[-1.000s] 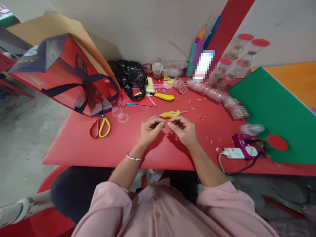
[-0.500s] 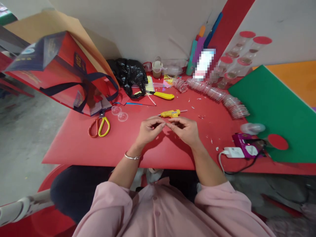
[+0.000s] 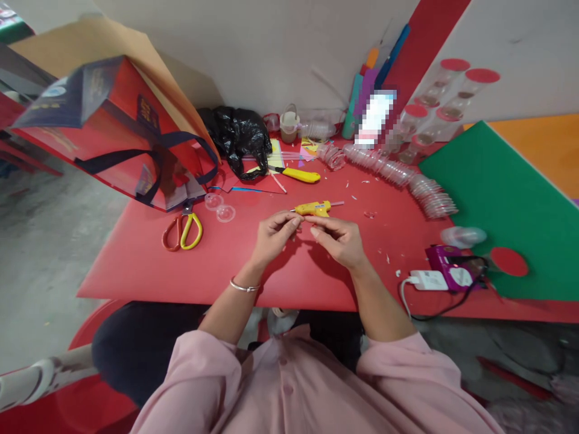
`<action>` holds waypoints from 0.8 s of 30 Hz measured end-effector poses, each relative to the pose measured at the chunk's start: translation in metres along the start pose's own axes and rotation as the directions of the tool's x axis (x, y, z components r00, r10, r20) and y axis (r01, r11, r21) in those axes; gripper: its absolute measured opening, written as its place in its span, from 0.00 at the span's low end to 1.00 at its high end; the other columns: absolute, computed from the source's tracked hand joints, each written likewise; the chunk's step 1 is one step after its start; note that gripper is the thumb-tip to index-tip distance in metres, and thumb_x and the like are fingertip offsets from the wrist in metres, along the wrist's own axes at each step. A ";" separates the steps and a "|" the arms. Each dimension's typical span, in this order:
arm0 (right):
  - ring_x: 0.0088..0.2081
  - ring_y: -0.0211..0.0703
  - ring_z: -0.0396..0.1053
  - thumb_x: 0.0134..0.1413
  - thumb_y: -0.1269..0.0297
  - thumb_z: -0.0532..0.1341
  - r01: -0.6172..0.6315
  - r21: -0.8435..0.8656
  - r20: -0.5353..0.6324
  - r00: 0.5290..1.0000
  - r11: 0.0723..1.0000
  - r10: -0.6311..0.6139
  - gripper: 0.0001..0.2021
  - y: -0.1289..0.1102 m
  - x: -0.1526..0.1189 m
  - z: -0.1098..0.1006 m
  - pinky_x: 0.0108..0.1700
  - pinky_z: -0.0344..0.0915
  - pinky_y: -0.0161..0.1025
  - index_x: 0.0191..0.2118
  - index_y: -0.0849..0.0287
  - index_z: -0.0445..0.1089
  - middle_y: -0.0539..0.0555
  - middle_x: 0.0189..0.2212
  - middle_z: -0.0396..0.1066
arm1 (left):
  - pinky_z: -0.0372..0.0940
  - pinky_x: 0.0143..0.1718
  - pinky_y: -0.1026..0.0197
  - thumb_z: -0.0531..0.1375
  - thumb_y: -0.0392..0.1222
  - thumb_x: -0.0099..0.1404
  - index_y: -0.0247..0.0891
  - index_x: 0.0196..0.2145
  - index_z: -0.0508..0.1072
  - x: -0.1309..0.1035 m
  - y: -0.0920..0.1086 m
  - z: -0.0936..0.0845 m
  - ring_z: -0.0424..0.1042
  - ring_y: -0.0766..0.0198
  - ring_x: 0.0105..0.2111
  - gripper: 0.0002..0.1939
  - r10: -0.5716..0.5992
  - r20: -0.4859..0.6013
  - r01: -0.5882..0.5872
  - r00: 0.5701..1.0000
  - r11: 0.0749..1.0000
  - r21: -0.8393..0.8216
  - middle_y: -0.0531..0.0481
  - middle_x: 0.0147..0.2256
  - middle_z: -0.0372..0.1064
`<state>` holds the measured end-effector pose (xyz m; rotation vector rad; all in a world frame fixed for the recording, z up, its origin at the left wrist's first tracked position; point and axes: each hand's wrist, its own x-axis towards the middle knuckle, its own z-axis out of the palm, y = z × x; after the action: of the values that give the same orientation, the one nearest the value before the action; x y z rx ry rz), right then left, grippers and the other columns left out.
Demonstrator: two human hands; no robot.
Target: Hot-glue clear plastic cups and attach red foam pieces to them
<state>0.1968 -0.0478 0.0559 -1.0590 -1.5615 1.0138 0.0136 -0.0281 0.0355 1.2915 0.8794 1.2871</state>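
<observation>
Both hands are raised over the red table (image 3: pixel 181 277), their fingertips nearly meeting. My left hand (image 3: pixel 277 236) is closed in a pinch, thumb against the fingers; whatever it may hold is too small to make out. My right hand (image 3: pixel 340 240) has its fingers bent towards the thumb, and a tiny reddish bit seems to show at its fingertips, not clear enough to name. Just beyond the hands lies a yellow glue gun (image 3: pixel 313 208) with a clear stick in its back end. A yellow cutter knife (image 3: pixel 301 175) rests farther back.
Scissors (image 3: pixel 182 232) and clear plastic domes (image 3: pixel 225 213) lie to the left, by a red gift bag (image 3: pixel 113 138). A black plastic bag (image 3: pixel 244 138) sits at the back. Stacked clear cups (image 3: pixel 393 169), a green board (image 3: pixel 506 211) and a purple box with cables (image 3: pixel 446 265) are at the right.
The thumb of my right hand has moved slightly down and away from my left fingertips. The objects on the table lie as before.
</observation>
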 end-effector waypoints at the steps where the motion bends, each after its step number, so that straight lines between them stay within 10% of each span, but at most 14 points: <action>1: 0.22 0.36 0.64 0.61 0.59 0.64 0.024 -0.040 -0.005 1.000 0.999 -0.025 0.15 -0.001 0.000 0.000 0.27 0.65 0.36 0.51 0.54 0.80 0.49 0.23 0.72 | 0.64 0.27 0.66 0.65 0.50 0.67 0.38 0.37 0.82 0.000 0.000 0.000 0.66 0.71 0.24 0.12 -0.002 -0.001 0.002 1.000 1.000 -0.005 0.50 0.29 0.73; 16: 0.27 0.41 0.71 0.60 0.67 0.61 0.397 -0.445 0.070 0.909 0.803 -0.410 0.20 0.025 -0.003 0.009 0.34 0.71 0.40 0.57 0.59 0.76 0.55 0.29 0.78 | 0.64 0.29 0.65 0.64 0.40 0.67 0.38 0.34 0.81 0.001 -0.005 0.003 0.70 0.68 0.27 0.06 0.339 -0.080 -0.281 0.937 0.872 0.400 0.50 0.29 0.74; 24: 0.22 0.34 0.65 0.62 0.59 0.63 -0.022 0.009 0.019 1.000 1.000 0.021 0.19 0.009 -0.003 0.007 0.26 0.65 0.34 0.56 0.57 0.77 0.51 0.26 0.75 | 0.65 0.27 0.66 0.68 0.48 0.64 0.37 0.33 0.80 0.002 -0.004 0.006 0.70 0.70 0.24 0.11 0.121 -0.114 -0.111 0.986 0.990 0.088 0.50 0.27 0.74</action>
<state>0.1922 -0.0490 0.0453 -1.0651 -1.5621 1.0470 0.0204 -0.0262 0.0330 1.3571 0.9610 1.4449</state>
